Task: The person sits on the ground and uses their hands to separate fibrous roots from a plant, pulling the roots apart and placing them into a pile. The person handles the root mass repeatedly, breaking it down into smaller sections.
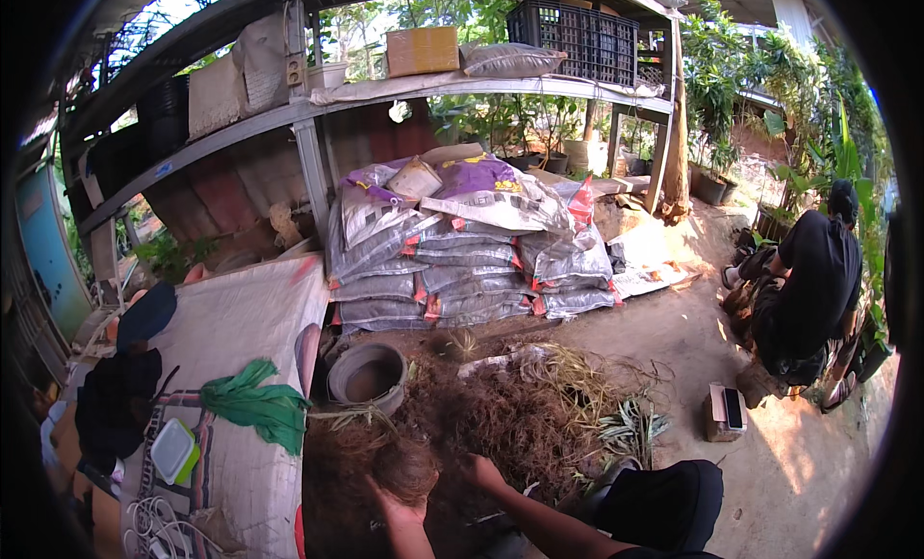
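My left hand (pixel 401 507) cups a round, brown, fibrous root ball (pixel 406 469) from below; dry leaves trail from its top. Just right of it, my right hand (pixel 484 474) hovers with curled fingers over dark soil, and whether it holds anything is too blurred to tell. A heap of brown fibrous roots (pixel 527 422) spreads beyond and to the right of that hand, with long dry leaves (pixel 577 375) on its far side. Behind the root ball stands a round grey plastic pot (pixel 368 378), dark inside.
A cloth-covered platform (pixel 253 321) at left bears a green cloth (pixel 260 404) and a lidded container (pixel 173 451). Stacked filled sacks (pixel 469 270) stand ahead. A phone (pixel 733 407) lies on a small box (pixel 715 433) at right; beyond sits another person (pixel 808 292) in dark clothes.
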Motion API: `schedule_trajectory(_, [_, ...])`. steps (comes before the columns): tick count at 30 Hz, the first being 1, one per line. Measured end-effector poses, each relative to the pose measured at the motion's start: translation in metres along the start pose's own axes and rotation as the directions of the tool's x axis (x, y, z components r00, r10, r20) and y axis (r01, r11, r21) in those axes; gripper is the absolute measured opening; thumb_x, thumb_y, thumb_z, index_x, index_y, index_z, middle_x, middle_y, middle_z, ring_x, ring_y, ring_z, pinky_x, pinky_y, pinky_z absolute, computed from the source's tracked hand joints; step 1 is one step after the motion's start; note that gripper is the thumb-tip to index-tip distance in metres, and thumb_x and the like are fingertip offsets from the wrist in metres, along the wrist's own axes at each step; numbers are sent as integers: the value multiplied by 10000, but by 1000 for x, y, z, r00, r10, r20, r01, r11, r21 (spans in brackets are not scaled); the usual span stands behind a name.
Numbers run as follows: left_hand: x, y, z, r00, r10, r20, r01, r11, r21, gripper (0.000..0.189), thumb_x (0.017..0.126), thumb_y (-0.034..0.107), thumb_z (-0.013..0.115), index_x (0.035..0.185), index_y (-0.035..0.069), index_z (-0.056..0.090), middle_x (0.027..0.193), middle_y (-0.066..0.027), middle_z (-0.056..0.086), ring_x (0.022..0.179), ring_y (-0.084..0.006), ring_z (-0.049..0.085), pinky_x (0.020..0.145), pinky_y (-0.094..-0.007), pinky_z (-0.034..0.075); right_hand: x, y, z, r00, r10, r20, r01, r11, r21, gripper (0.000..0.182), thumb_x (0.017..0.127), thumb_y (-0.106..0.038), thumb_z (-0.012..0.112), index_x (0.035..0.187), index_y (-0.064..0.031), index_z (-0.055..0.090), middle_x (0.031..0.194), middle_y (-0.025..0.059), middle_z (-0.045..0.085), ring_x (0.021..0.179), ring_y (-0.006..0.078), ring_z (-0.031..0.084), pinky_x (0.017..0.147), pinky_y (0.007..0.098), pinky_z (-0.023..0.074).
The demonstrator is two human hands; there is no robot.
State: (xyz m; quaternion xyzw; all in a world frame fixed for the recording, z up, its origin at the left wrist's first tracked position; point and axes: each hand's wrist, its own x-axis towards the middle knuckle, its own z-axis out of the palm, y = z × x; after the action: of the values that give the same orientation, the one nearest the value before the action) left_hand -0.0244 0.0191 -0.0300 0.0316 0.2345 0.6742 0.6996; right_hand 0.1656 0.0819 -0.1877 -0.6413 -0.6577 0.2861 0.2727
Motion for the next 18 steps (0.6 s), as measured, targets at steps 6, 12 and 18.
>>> schedule_trajectory(6, [3,-1,-14,999,25,29,-26,999,28,762,828,757,355,1382,237,399,1350,-83,486,1160,-368,517,796,-606,500,-39,7,34,961,26,277,68,944,-322,483,853,-270,541,1320,-153,491,1464,145,326,1335,408,314,1024,567,361])
schedule_trajectory(12, [17,0,-25,1000,7,28,-7,1000,-10,754,831,755,348,1375,236,408,1345,-84,491,1148,-372,526,791,-609,502,-42,16,39,947,-26,322,228,761,-608,434,870,-256,508,1293,-161,503,1451,139,334,1356,381,290,1016,595,353])
schedule_trajectory(18, [14,2,-20,1000,21,-4,-21,1000,9,756,829,754,351,1367,227,419,1325,-87,507,1134,-370,536,775,-604,511,-31,33,46,913,38,407,226,783,-579,436,864,-215,512,1298,-173,508,1420,130,378,1327,348,335,1019,535,374])
